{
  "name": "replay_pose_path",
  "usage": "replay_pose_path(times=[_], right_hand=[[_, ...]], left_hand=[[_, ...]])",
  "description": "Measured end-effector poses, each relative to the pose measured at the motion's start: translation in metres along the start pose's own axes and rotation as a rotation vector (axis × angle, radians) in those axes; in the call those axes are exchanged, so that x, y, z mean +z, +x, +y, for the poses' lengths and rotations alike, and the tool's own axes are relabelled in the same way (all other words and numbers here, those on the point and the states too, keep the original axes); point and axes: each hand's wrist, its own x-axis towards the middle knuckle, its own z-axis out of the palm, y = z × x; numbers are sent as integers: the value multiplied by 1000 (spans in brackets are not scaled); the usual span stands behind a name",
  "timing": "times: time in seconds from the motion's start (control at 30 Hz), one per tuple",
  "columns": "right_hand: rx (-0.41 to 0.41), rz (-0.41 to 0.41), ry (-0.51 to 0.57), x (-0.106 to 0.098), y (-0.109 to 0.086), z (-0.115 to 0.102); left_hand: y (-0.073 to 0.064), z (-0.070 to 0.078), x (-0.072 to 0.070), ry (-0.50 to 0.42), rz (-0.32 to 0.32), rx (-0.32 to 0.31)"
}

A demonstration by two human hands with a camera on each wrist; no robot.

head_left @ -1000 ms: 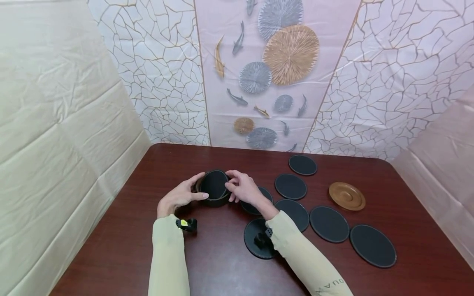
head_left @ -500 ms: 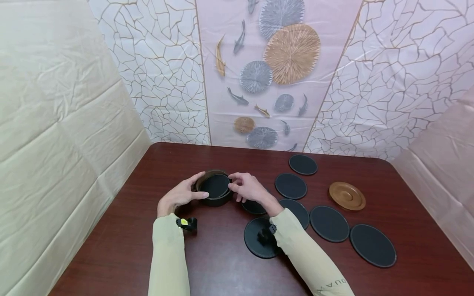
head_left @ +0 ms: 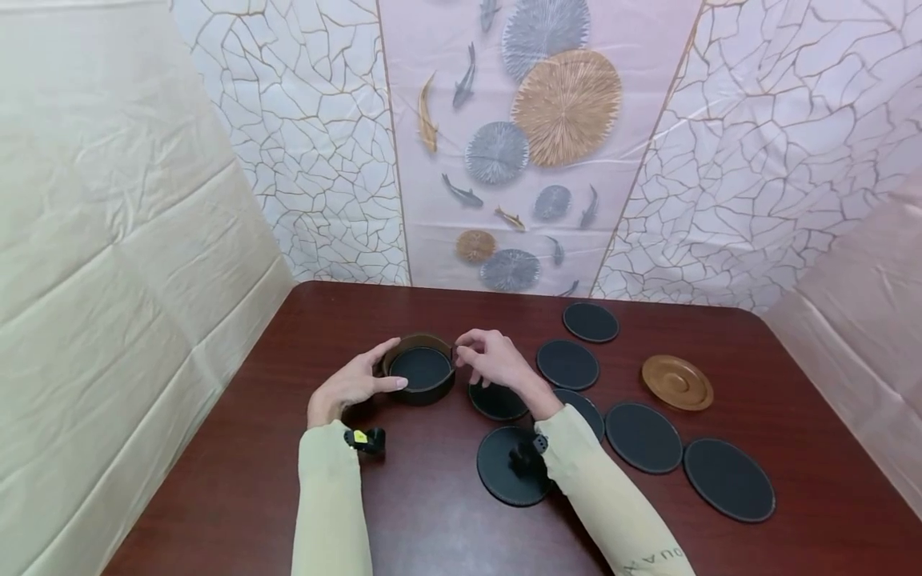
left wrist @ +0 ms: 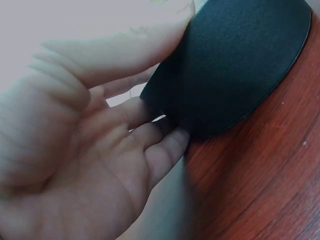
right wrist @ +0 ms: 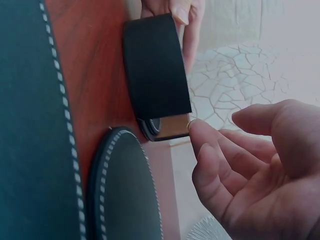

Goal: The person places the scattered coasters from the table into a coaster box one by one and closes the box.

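A round black coaster holder [head_left: 430, 395] with a tan inner wall sits on the table, and a black coaster [head_left: 420, 368] lies flat inside it. My left hand [head_left: 355, 386] grips the holder's left side, thumb along the near rim and fingers round the back. In the left wrist view its fingers wrap the black wall [left wrist: 240, 65]. At the right rim is my right hand [head_left: 497, 362], fingers loosely bent and holding nothing. The right wrist view has a fingertip of that hand [right wrist: 260, 165] right at the wall's edge, beside a gap in the holder's side [right wrist: 172, 126].
Several black stitched coasters lie flat on the right half of the table, one coaster [head_left: 499, 404] under the right hand and another coaster [head_left: 504, 468] nearer. A brown round wooden dish [head_left: 675, 382] lies farther right. Fabric drapes [head_left: 338, 160] stand behind the table.
The coaster, tilted at the holder's mouth a second ago, has dropped flat inside. My right hand has let go and drawn a little to the right; the left hand keeps its place.
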Motion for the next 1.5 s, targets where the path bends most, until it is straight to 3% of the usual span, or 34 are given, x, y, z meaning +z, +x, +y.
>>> replay_pose_path(times=[0.33, 0.63, 1.17, 1.5], right_hand=[[10, 44, 17, -22, -5, 9], [8, 72, -28, -56, -18, 24], [49, 117, -192, -104, -34, 50], [109, 148, -369, -128, -40, 68]], left_hand=[[-7, -4, -4, 24, 7, -4], [-3, -2, -3, 5, -7, 22], [-3, 0, -1, 15, 0, 27], [-1, -3, 0, 0, -11, 42]])
